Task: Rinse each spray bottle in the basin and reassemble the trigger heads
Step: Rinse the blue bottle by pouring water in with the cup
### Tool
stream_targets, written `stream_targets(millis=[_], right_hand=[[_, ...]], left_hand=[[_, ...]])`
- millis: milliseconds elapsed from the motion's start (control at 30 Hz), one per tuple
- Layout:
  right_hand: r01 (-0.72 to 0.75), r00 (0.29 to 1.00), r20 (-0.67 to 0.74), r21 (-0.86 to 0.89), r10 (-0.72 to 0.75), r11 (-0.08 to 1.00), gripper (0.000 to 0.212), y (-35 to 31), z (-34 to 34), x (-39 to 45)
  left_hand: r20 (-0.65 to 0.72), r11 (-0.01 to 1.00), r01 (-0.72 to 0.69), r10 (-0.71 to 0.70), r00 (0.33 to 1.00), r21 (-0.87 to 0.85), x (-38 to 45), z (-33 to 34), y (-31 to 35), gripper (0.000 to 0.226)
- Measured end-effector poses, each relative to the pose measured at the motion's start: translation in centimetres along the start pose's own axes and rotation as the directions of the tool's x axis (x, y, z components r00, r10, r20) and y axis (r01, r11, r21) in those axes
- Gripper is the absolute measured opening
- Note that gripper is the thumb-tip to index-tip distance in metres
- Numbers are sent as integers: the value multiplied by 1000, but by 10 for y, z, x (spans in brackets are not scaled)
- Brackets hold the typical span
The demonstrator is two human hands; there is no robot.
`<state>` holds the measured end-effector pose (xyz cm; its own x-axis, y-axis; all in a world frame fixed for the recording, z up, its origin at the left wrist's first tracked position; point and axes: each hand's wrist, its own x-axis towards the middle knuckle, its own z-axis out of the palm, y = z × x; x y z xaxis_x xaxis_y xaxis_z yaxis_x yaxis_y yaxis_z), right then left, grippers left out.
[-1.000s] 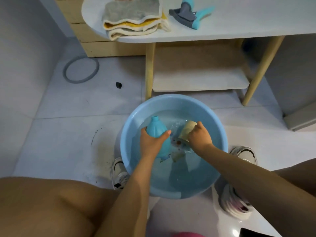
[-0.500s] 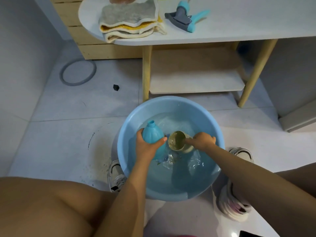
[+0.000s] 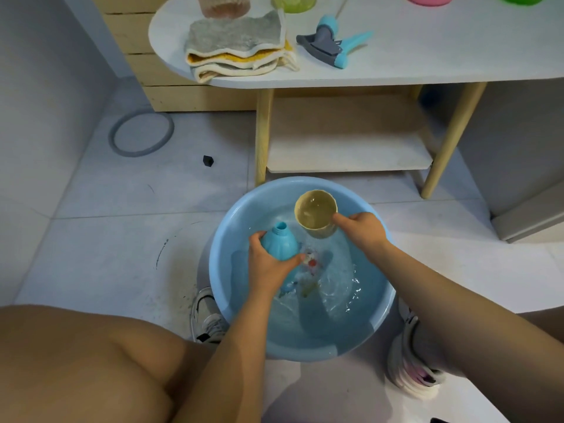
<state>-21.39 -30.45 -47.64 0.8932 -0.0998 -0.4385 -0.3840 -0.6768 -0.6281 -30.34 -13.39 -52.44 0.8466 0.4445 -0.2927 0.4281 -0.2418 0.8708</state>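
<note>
Head view, left hand (image 3: 270,264) gripped blue bottle (image 3: 279,244) inside basin (image 3: 378,315) rim, right hand (image 3: 363,230) held full cup (image 3: 316,213) near far rim, open water nearer.

We see a light blue spray bottle (image 3: 279,244) without its head, neck open and tilted up, its lower part in the water of a round blue basin (image 3: 232,300) on the floor. A grey and blue trigger head (image 3: 328,45) lies on its side on the white surface (image 3: 427,56) above.
</note>
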Motion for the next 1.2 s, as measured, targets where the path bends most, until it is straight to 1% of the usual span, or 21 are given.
stream_targets(millis=[133,233,300,433,600,667,734,834,967,1134,1200], right_hand=[[96,993,-65,-58,-99,994,53,-17,-8,-6],[166,978,-111,-87,-175,982,46,-24,-9,-10],[205,965,-147,-100,-218,974,44,-27,-9,-12],[286,931,-200,-125,-306,950,52,-32,-10,-19],[364,877,-266,-174,-400,915,47,-32,-8,-18],[398,853,-286,-184,-436,899,51,-31,-5,-17],[410,840,-299,-193,-452,891,53,-32,-4,-15],[418,828,-304,-224,-470,881,49,-35,-6,-16],[422,818,-306,-258,-488,869,56,-36,-10,-17],[446,782,-331,-296,-528,845,50,-37,-12,-18],[448,778,-322,-317,-540,836,51,-37,-13,-19]], left_hand=[[-1,998,-53,53,999,15,2,4,4,90],[-4,997,-72,72,997,14,3,6,12,82],[5,997,-69,69,998,17,3,6,16,82],[20,997,-76,76,997,30,2,7,16,82],[25,995,-95,94,995,30,5,8,17,84],[26,994,-103,102,994,27,7,9,19,82],[23,993,-112,111,994,31,8,10,20,81],[26,992,-117,116,993,38,8,11,20,81],[25,993,-114,113,993,34,8,12,18,84],[21,993,-114,114,993,22,10,11,20,80],[24,993,-117,117,993,22,10,12,21,79]])
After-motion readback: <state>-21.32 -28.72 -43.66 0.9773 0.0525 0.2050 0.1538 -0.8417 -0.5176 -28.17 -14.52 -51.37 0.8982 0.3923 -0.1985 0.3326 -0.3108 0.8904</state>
